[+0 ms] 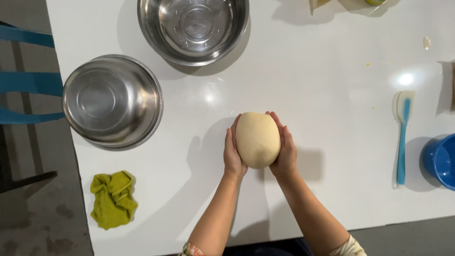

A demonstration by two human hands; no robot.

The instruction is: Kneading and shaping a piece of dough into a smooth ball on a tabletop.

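Note:
A smooth, pale, egg-shaped ball of dough sits in the middle of the white table. My left hand cups its left side and my right hand cups its right side. Both palms press against the dough, with fingertips nearly meeting at its far end. Whether the dough rests on the table or is lifted a little I cannot tell.
Two steel bowls stand at the left: one near the table's left edge, one at the back. A crumpled green cloth lies front left. At the right lie a blue-handled spatula and a blue bowl.

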